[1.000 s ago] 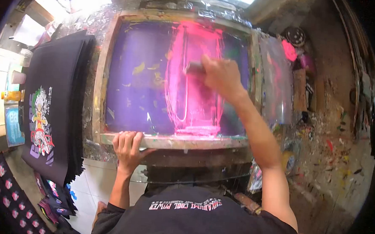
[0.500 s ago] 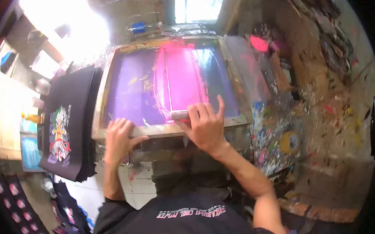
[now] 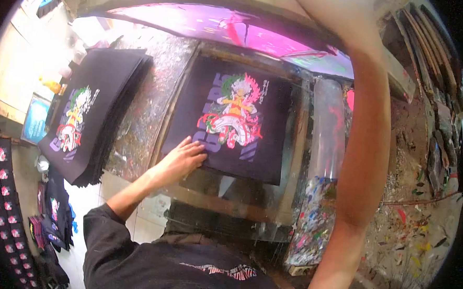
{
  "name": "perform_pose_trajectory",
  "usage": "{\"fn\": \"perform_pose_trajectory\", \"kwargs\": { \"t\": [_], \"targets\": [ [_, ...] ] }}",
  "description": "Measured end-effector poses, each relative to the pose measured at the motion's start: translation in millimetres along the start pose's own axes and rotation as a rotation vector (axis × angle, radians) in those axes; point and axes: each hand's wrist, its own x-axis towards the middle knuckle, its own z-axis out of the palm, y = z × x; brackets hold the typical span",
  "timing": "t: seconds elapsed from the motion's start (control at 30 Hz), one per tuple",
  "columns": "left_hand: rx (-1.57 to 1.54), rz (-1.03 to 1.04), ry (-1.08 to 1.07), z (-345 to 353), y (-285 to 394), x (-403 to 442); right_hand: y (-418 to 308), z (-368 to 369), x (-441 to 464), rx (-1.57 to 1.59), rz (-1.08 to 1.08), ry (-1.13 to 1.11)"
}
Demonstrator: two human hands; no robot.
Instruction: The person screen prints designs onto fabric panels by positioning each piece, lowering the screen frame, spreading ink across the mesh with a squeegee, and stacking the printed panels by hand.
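Note:
My left hand (image 3: 188,155) lies with its fingers stretched out on the lower left edge of a black fabric panel (image 3: 269,165). The panel is flat on the printing board and carries a colourful cartoon figure print (image 3: 237,111) with purple lettering. Above its far side, the screen printing frame (image 3: 197,0) is tilted up, its mesh (image 3: 258,35) showing pink and violet. My right arm reaches up to the frame's right part. There my right hand (image 3: 335,11) is blurred at the top edge, and its fingers are hidden, so its grip does not show.
On the left, a thick stack of printed black panels (image 3: 100,101) rests on the ink-stained table (image 3: 138,132). A clear plastic sheet (image 3: 326,128) and a paint-spattered surface (image 3: 314,222) lie to the right. Several wooden frames (image 3: 427,55) lean at the far right. Printed dark pieces (image 3: 1,185) hang at lower left.
The screen frame has gone from lying flat to tilted up, uncovering the printed panel. My right hand has moved from the squeegee up to the frame; my left hand has moved from the frame onto the panel.

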Motion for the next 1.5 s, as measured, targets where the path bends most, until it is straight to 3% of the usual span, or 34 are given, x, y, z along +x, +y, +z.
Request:
{"fn": "perform_pose_trajectory", "kwargs": {
  "t": [0.07, 0.13, 0.17, 0.2, 0.27, 0.33, 0.4, 0.43, 0.47, 0.5, 0.63, 0.7, 0.77, 0.8, 0.87, 0.93, 0.97, 1.03, 1.07, 1.1, 1.17, 1.23, 1.3, 1.33, 1.37, 1.43, 1.5],
  "targets": [
    [-0.098, -0.024, 0.021, -3.6, 4.7, -3.6, 22.9, 6.7, 22.3, 0.07, -0.212, 0.115],
    [0.071, -0.052, 0.123, -22.0, 21.4, -8.6, 27.1, 8.0, 45.5, 0.079, -0.25, 0.152],
    [0.215, -0.027, 0.407, -33.3, 37.9, -19.9, 26.9, 2.7, 51.9, 0.08, -0.205, 0.106],
    [0.222, -0.037, 0.423, -26.4, 39.7, -39.6, 25.6, -0.1, 58.0, 0.082, -0.223, 0.115],
    [0.076, -0.434, 0.391, -13.5, 25.0, -96.2, 36.4, 6.4, 77.5, 0.081, -0.265, 0.116],
    [-0.117, -0.547, 0.655, -11.4, 5.9, -128.0, 56.1, 19.3, 111.8, 0.048, -0.355, 0.114],
    [-0.587, -0.765, 0.797, -26.7, 12.0, -134.4, 86.0, 32.6, 153.9, -0.027, -0.515, 0.138],
    [-0.484, -0.75, 0.831, -27.6, 9.2, -133.4, 95.7, 35.7, 163.6, -0.051, -0.56, 0.146],
    [-0.378, -0.739, 0.865, -28.3, 6.8, -132.3, 85.6, 27.5, 155.0, 0.163, -0.36, -0.049],
    [-0.396, -0.711, 0.911, -36.2, 1.5, -124.5, 87.2, 26.2, 164.3, 0.165, -0.363, -0.068],
    [-0.442, -0.72, 1.077, -108.7, -46.7, -156.7, 107.7, 36.4, 198.1, 0.077, -0.578, 0.009],
    [-0.255, -0.722, 1.14, -139.3, -81.9, -205.3, 108.2, 30.4, 203.8, 0.101, -0.585, 0.018],
    [-0.01, -0.74, 1.141, -166.0, -136.2, -286.0, 88.4, 19.6, 189.3, 0.003, -0.366, -0.102],
    [-0.194, -0.819, 1.098, -192.0, -141.5, -320.2, 87.1, 21.5, 189.8, -0.008, -0.361, -0.094],
    [0.384, -0.854, 0.941, -205.5, -200.1, -397.4, 89.4, 22.5, 195.3, -0.035, -0.358, -0.096],
    [1.383, -1.369, 0.538, -240.4, -131.7, -331.8, 106.9, 21.1, 208.9, -0.063, -0.353, -0.129],
    [1.123, -1.158, 0.732, -234.4, -114.5, -291.8, 118.0, 21.3, 210.7, -0.082, -0.34, -0.149],
    [0.656, -0.719, 0.952, -209.4, -79.8, -202.4, 64.6, 16.8, 136.5, -0.006, -0.279, 0.06],
    [0.444, -0.51, 0.976, -187.3, -52.6, -142.2, 41.1, 14.6, 103.6, 0.019, -0.25, 0.162],
    [0.332, -0.349, 0.732, -129.4, -61.3, -100.8, 26.3, 12.7, 85.6, 0.022, -0.234, 0.209],
    [0.419, 0.096, 0.465, -45.7, 20.5, 39.1, 28.2, 13.4, 86.6, -0.001, -0.257, 0.222],
    [0.695, 0.532, 0.54, 22.1, 124.5, 162.1, 22.8, 9.6, 77.5, -0.027, -0.157, 0.081],
    [0.192, 0.642, 0.619, 45.0, 192.1, 229.0, 18.3, 2.0, 55.0, 0.004, -0.171, 0.09],
    [-0.309, 0.725, 0.654, 48.7, 206.0, 245.2, 18.9, -1.0, 49.8, 0.052, -0.183, 0.099],
    [-0.307, 0.728, 0.655, 49.9, 210.7, 248.7, 25.0, 0.7, 50.8, 0.046, -0.259, 0.131],
    [-0.152, 0.429, 0.319, 53.3, 212.3, 255.3, 30.4, 6.4, 70.4, 0.072, -0.247, 0.082],
    [0.009, 0.239, 0.126, 45.3, 177.7, 218.3, 36.7, 18.7, 91.2, 0.12, -0.217, 0.039]
  ]
}}
